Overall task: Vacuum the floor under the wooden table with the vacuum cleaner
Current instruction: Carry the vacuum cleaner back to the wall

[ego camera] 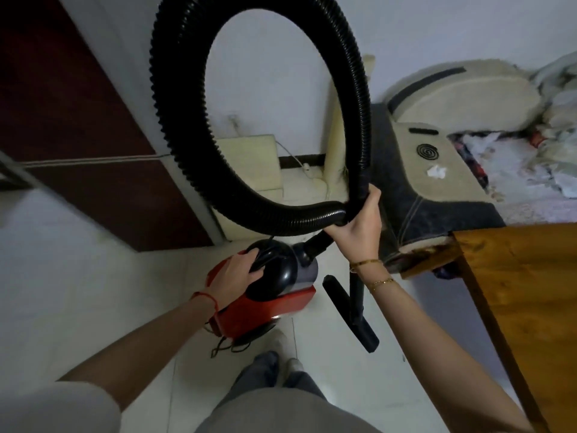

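Vacuum cleaner [265,295], red with a black top, in the middle of the scene, above the pale tiled floor [93,276] and just ahead of the feet. Left hand [235,273] curled over its black handle, gripping. Right hand [359,226] clamped round the black ribbed hose [175,104] where its two ends cross, big loop arching up and far. Black floor nozzle [349,310] hanging below the right wrist, near the floor. Wooden table [515,292] to the right, its corner close to the right forearm. Bed with rumpled bedding [530,157] far right.
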### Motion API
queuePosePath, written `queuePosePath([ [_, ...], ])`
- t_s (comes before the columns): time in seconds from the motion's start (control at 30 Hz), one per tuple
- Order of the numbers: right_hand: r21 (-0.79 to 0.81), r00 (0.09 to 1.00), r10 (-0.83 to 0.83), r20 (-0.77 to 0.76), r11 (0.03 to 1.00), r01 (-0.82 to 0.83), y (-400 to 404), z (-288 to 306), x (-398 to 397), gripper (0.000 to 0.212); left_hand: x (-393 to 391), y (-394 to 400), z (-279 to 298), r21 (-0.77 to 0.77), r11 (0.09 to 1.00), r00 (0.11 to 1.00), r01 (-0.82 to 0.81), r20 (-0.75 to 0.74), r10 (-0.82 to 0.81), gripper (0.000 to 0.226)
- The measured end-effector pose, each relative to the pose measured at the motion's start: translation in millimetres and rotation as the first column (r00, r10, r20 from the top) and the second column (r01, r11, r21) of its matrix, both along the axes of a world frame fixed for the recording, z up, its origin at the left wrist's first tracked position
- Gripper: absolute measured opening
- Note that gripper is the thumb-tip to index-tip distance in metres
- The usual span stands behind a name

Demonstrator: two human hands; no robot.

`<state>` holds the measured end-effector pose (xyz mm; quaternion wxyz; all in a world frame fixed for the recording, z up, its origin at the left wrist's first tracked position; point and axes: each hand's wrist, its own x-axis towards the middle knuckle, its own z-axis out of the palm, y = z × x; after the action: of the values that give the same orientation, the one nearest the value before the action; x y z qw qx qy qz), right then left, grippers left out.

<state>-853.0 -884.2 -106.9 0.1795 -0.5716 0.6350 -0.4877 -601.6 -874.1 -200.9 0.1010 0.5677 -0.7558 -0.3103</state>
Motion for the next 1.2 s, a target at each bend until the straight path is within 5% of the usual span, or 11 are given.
queuePosePath([
  [0.23,-0.041,0.938,0.346,-0.016,0.937,-0.346,-14,18,118,0.069,108,69,15,0.043,0.946,0.945,-0.321,-0.057,0.323,0.054],
  [0.47,-0.019,0.793,0.610,-0.006,0.792,-0.610,-2,22,262,0.075,210,150,32,0.026,0.816,0.812,-0.578,-0.080,0.578,0.042],
  [0.83,0.030,0.473,0.879,0.061,0.472,-0.881,58,20,531,0.077,403,282,35,0.014,0.497,0.495,-0.868,0.106,0.862,0.042],
  [1.2,0.056,0.167,0.979,0.116,0.162,-0.985,141,21,782,0.079,569,390,40,-0.001,0.160,0.159,-0.987,0.143,0.977,0.037],
])
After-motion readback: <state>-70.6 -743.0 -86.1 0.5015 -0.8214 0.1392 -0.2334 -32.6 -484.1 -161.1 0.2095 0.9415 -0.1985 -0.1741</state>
